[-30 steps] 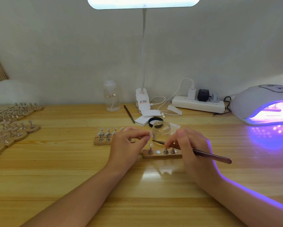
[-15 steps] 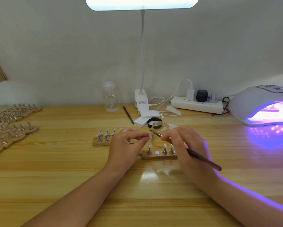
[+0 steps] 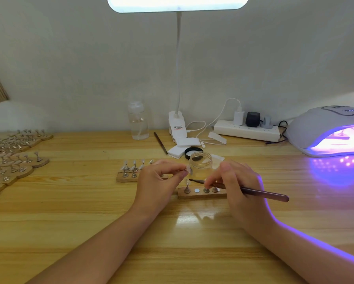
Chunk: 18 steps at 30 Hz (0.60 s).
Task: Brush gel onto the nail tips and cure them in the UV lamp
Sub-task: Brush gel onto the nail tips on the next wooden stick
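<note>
Left hand (image 3: 158, 181) pinches a nail tip (image 3: 189, 171); right hand (image 3: 236, 185) grips brush (image 3: 253, 191), both mid-bench (image 3: 69, 201); UV lamp (image 3: 323, 128) glows right edge.

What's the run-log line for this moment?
left hand: pinches nail tip | right hand: holds brush | gel jar: open | UV lamp: lit

Clear nail tip (image 3: 188, 171), pinched above a wooden holder strip (image 3: 201, 195) that carries further tips on metal stands. Thin brown brush (image 3: 253, 192), held near-level, bristles pointing toward the tip. Open glass gel jar (image 3: 200, 163) just behind. UV lamp (image 3: 333, 131), far right, glowing violet.
</note>
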Available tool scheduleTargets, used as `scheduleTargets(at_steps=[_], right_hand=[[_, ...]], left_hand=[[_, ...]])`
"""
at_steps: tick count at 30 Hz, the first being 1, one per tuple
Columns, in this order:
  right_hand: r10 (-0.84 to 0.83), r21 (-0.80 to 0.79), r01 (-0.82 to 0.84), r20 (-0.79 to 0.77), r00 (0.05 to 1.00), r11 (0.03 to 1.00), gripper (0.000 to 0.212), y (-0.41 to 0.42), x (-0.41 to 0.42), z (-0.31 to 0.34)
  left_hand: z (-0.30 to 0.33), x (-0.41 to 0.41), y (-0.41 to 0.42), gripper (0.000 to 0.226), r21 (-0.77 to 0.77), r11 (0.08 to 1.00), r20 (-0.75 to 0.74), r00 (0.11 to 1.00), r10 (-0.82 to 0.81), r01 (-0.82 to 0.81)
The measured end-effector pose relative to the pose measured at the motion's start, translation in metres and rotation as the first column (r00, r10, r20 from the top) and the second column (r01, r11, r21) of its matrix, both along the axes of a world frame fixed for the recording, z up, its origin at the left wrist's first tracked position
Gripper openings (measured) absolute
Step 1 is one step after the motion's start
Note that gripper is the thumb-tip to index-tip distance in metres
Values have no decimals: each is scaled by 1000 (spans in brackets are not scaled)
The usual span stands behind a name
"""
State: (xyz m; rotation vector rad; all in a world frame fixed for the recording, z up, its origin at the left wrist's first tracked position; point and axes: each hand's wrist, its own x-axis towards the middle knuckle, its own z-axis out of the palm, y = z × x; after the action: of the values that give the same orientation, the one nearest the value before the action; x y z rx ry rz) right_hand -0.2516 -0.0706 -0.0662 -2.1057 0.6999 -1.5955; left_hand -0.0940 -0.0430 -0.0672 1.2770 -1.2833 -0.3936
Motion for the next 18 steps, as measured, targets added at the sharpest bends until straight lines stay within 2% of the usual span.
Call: scheduleTargets(at_steps=[3, 6, 13, 18], right_hand=[[-18, -20, 18, 16, 1000, 1000, 41, 0, 0, 0], [-53, 2, 53, -32, 998, 999, 39, 0, 3, 1], [-6, -14, 7, 9, 1000, 1000, 39, 1, 0, 2], [-29, 37, 31, -44, 999, 999, 40, 1, 2, 2]], left_hand=[[-1, 1, 0, 42, -3, 1000, 4, 1000, -8, 8], [-1, 1, -1, 39, -8, 1000, 8, 1000, -11, 11], [0, 0, 0, 28, -5, 1000, 21, 1000, -17, 17], [1, 0, 1, 26, -6, 1000, 18, 1000, -20, 20]])
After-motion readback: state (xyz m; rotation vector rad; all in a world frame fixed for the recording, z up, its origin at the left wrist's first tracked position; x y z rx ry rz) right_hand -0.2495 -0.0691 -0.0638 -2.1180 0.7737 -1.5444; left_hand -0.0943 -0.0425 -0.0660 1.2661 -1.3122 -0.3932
